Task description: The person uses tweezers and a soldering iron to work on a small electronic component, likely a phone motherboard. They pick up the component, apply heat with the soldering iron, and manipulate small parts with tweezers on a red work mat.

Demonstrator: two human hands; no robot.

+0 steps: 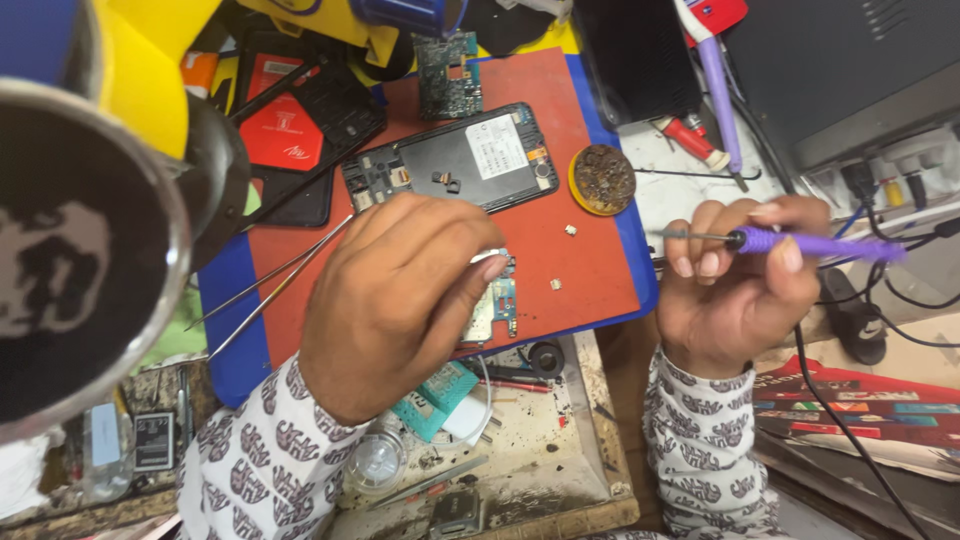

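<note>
- Two patterned sleeves (270,470) come in from the near edge, one to each hand.
- Nearest, on the stained worktop (560,470), lie a teal block (435,398), a clear round lid (377,460) and a small grey clip (457,512).
- The left hand (395,300) is curled shut over the near edge of the red mat (580,250); its fingertips pinch a small circuit board (497,305), which rests on the mat just under the thumb.
- A pair of tweezers (275,280) slants out from beneath the left hand toward the left, across the mat's blue border.
- The right hand (735,285) is off the mat's right edge, fingers closed round a purple soldering iron (820,245); the metal tip points left toward the mat, and its black cord (850,430) drops away to the lower right.
- Two tiny loose parts (556,284) sit on the mat between the hands.
- Farther back, an opened phone (460,160) lies face down on the mat, its insides showing.
- Just right of the phone is a round tin of brown tip cleaner (603,180).
- Behind the phone, a second green board (448,75) rests at the mat's far edge.
- To the far left are a red battery (285,125) and a black frame (335,110).
- A large magnifier (80,280) on a yellow arm fills the left side, blurred and close to the camera.
</note>
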